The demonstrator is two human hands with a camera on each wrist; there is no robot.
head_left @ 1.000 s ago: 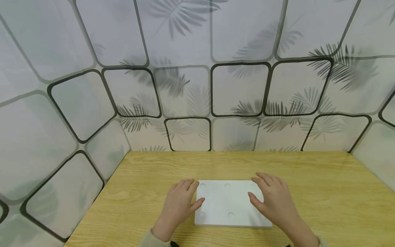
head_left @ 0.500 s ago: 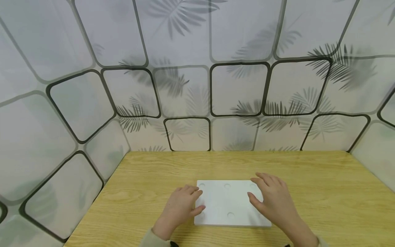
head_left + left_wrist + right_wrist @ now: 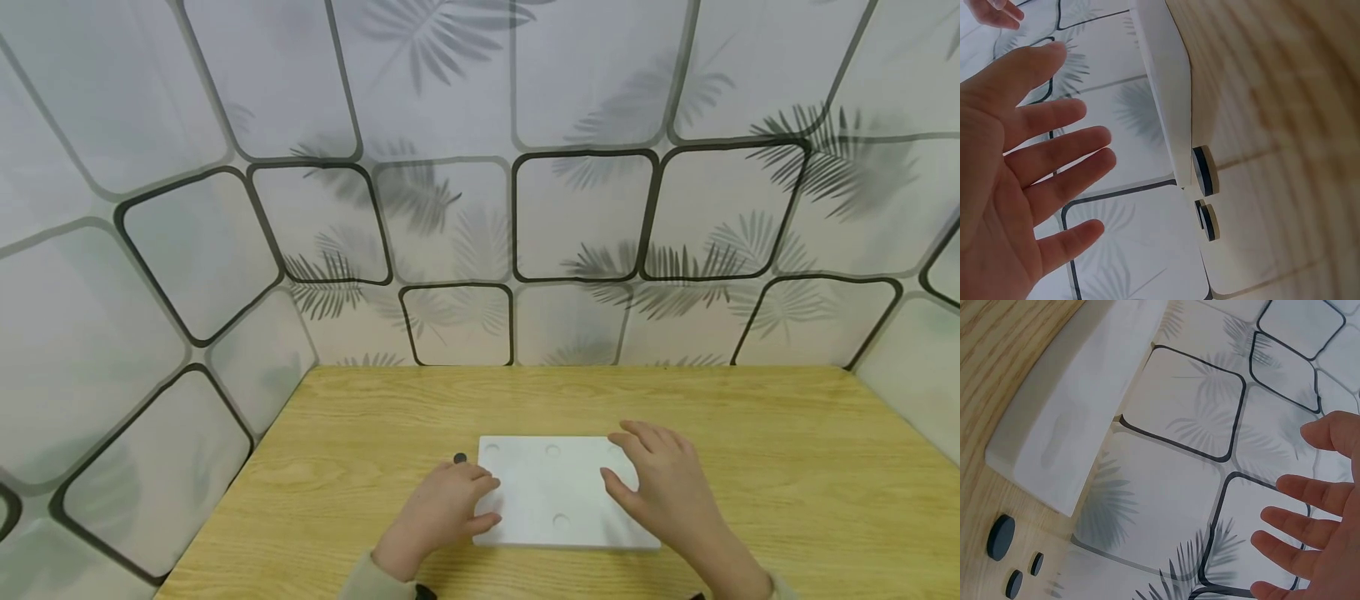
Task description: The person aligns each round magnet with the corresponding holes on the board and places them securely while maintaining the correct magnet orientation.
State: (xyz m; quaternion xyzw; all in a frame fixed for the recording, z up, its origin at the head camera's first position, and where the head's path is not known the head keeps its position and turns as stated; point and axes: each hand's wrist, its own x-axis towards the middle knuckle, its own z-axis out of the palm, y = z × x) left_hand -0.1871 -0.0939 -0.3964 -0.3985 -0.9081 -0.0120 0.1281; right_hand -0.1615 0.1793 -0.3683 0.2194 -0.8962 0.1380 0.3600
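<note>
A white rectangular board [image 3: 562, 492] with shallow round recesses lies flat on the wooden table. My left hand [image 3: 447, 504] hovers over its left edge, fingers spread and palm bare in the left wrist view. Over the opposite edge, my right hand [image 3: 663, 483] holds nothing, its fingers apart. Just past the left knuckles shows a black disc [image 3: 460, 457]. In the left wrist view, black discs stand near the board's end, the largest disc [image 3: 1205, 170] closest to it. Three more appear in the right wrist view off the board's right end, including a large disc [image 3: 1000, 537].
Pale wood-grain table [image 3: 375, 408] surrounds the board. A white curtain-like backdrop [image 3: 450, 208] with dark rounded outlines and grey palm leaves rises along the table's back and both sides.
My left hand has dipped and its fingers have drawn back toward me, bringing the black disc behind it into the head view. My right hand and the board stay almost in place.
</note>
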